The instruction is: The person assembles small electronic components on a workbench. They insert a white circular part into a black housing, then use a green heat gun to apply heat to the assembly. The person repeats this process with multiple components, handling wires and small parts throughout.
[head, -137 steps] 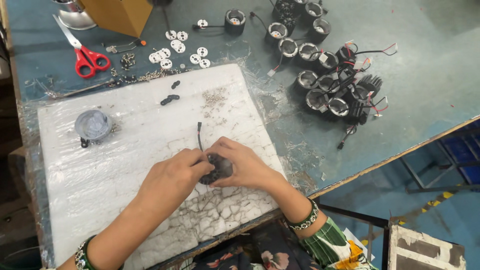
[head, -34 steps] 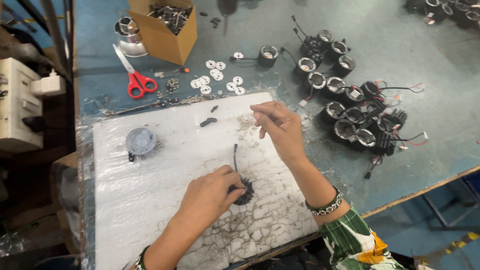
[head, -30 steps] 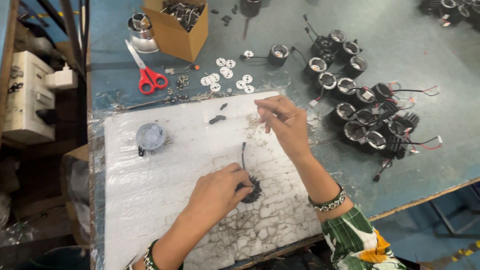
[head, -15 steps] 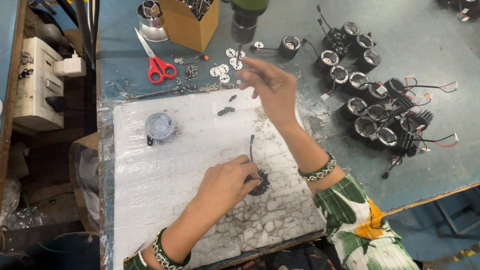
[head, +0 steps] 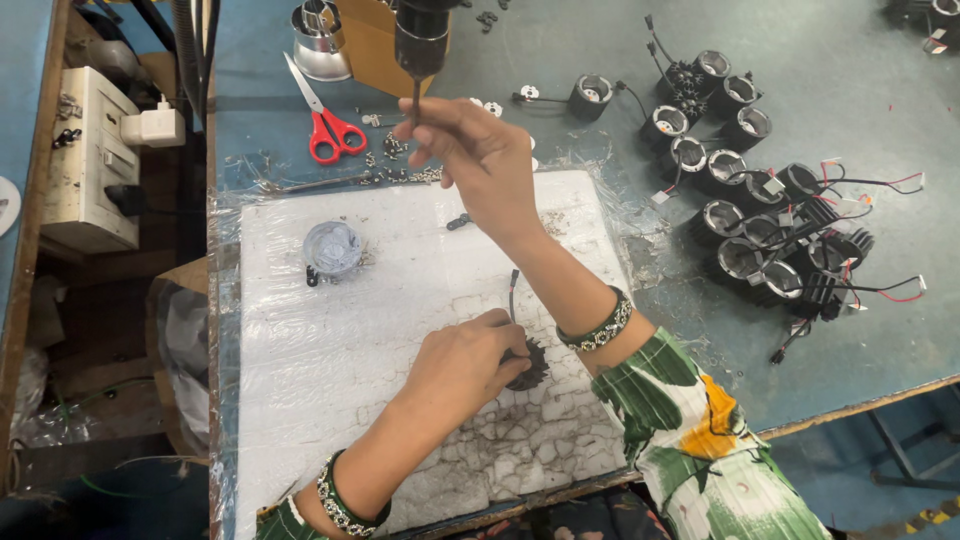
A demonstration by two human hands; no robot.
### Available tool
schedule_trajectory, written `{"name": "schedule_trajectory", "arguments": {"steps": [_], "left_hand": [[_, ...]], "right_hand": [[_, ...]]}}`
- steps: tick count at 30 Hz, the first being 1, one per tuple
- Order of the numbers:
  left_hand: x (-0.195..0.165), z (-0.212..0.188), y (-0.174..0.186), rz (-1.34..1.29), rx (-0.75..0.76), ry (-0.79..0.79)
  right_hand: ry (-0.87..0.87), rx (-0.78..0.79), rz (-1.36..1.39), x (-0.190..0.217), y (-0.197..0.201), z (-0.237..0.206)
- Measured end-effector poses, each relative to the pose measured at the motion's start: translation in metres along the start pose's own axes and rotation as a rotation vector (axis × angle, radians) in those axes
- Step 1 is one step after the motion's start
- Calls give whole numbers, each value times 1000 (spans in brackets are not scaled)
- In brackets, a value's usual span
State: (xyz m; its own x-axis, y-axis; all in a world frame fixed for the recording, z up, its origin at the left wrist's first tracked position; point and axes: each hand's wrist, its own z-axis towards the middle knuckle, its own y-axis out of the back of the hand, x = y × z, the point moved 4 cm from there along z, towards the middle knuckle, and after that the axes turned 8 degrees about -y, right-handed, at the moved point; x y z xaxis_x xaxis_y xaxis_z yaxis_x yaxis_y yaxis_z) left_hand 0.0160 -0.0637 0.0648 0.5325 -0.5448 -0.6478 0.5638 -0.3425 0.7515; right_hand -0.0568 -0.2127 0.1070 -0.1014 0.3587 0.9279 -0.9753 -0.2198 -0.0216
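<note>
1. My left hand presses down on a black finned part on the white foam pad. My grip there is closed over its near edge, which pins it flat so it cannot slide.
2. The part sits at about 5 o'clock on the pad, with its short black wire sticking out toward 12 o'clock, clear of my fingers.
3. My right hand is raised at 12 o'clock past the pad's far edge. Its grip is pinched shut on the thin bit of the hanging driver, which I judge steadies the tip.
4. A clear round lens lies at 10 o'clock on the pad, well apart from the part.
5. Red scissors lie on the worktop at 11 o'clock, and a cluster of black lamp housings with wires is parked at 2 o'clock, out of my working area.
</note>
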Motion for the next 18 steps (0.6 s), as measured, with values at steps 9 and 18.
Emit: {"name": "schedule_trajectory", "arguments": {"steps": [9, 18], "left_hand": [[3, -2, 3, -3, 38, 72], [3, -6, 3, 14, 25, 67]], "right_hand": [[34, -1, 40, -7, -7, -15], [11, 39, 143, 12, -12, -50]]}}
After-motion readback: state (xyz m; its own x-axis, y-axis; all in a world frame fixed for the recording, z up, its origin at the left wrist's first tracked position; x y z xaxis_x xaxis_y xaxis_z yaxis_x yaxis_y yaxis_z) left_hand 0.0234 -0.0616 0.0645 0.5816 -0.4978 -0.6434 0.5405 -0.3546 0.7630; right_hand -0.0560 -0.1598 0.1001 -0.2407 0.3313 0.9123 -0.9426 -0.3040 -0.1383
